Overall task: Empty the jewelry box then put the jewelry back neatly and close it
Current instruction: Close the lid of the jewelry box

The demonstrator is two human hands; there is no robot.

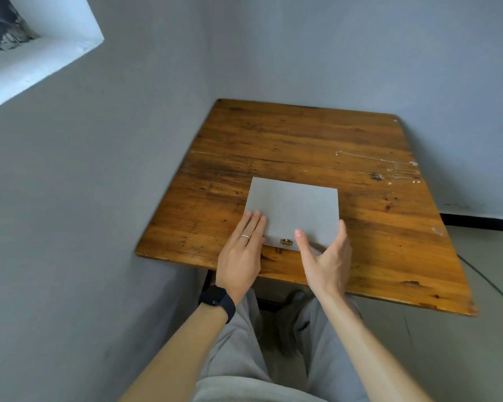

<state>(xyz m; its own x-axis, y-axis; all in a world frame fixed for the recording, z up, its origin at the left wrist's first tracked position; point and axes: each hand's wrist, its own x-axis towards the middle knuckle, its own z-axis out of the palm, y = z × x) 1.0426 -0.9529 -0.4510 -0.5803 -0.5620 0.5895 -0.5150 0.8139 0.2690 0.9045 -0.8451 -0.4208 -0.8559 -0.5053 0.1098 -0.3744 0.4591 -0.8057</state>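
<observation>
The grey box (296,210) is lying closed near the table's (302,134) front edge, its brass clasp (286,242) facing the person. Its near left corner is being pressed by the left hand (240,253), fingers straight and flat. The right hand (328,256) is being held wide open at the near right corner, thumb just beside the clasp, nothing gripped. Thin chains (389,166) are lying far right, well apart from the box
</observation>
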